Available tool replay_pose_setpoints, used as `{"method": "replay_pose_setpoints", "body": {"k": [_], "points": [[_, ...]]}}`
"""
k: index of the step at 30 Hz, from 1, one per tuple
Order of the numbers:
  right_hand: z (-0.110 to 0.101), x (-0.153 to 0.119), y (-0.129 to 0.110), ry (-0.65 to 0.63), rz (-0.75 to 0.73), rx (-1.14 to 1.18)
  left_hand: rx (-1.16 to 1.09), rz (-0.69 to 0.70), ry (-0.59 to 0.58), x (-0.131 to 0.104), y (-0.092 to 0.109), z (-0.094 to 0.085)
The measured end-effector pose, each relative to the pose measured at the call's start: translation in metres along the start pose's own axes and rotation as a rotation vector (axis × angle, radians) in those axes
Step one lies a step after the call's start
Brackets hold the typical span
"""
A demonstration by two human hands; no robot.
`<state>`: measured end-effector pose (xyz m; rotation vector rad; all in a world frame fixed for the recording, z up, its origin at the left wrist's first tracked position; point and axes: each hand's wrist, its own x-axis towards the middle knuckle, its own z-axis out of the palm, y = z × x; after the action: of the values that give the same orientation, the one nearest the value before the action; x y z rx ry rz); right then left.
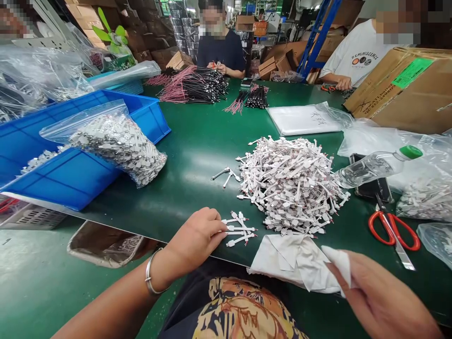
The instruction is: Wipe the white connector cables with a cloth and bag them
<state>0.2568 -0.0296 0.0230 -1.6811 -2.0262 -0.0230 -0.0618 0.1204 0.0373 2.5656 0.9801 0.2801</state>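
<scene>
My left hand [197, 238] is closed at the table's front edge, thumb and fingertips pinching the end of a short white cable [243, 229]. A few more short white cables [237, 241] lie crossed around it. Beyond them rises a large heap of the same white cables [289, 183] with flat connector ends. My right hand [377, 289] is at the lower right, its fingers closed on a white cloth [341, 263]. Another part of white cloth [293, 261] lies over the table edge; whether both are one piece, I cannot tell.
Right of the heap are a plastic bottle [374, 167], a dark phone [374, 188] and red-handled scissors [391, 230]. A blue bin [88, 188] with a filled bag [116, 146] stands left. Two people [221, 47] work across the table, near black wire bundles [205, 84] and a carton [406, 92].
</scene>
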Motion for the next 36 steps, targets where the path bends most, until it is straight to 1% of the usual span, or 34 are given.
{"method": "replay_pose_setpoints", "body": {"k": [2, 3, 5, 7, 10, 14, 18, 21, 24, 26, 32, 36], "points": [[0.008, -0.007, -0.002, -0.117, -0.081, 0.000, -0.010, -0.012, -0.014, -0.005, 0.001, 0.002], [0.012, -0.010, -0.002, -0.147, -0.095, -0.007, -0.009, -0.020, -0.009, -0.007, 0.001, 0.003], [0.020, -0.014, -0.002, -0.165, -0.094, -0.016, 0.013, -0.031, 0.017, -0.008, -0.001, 0.006], [0.028, -0.016, -0.005, -0.163, -0.117, -0.026, 0.049, -0.022, 0.051, -0.006, -0.002, 0.008], [0.038, -0.014, -0.013, -0.141, -0.191, -0.046, 0.103, 0.027, 0.058, 0.001, -0.003, 0.009], [0.047, -0.008, -0.024, -0.147, -0.236, -0.035, 0.122, 0.061, 0.024, 0.007, 0.001, 0.005], [0.052, -0.004, -0.030, -0.157, -0.228, 0.003, 0.043, 0.067, -0.036, 0.000, 0.009, 0.002], [0.056, 0.000, -0.032, -0.150, -0.220, 0.029, 0.016, 0.041, -0.036, -0.009, 0.011, 0.012], [0.059, 0.006, -0.035, -0.131, -0.234, 0.052, 0.010, -0.017, 0.014, -0.016, 0.010, 0.025], [0.062, 0.012, -0.038, -0.124, -0.231, 0.065, 0.004, -0.048, 0.036, -0.017, 0.009, 0.031], [0.068, 0.028, -0.041, -0.122, -0.228, 0.074, -0.012, -0.084, 0.058, -0.017, 0.006, 0.031], [0.069, 0.033, -0.040, -0.120, -0.238, 0.075, -0.031, -0.097, 0.093, -0.015, 0.000, 0.031]]}}
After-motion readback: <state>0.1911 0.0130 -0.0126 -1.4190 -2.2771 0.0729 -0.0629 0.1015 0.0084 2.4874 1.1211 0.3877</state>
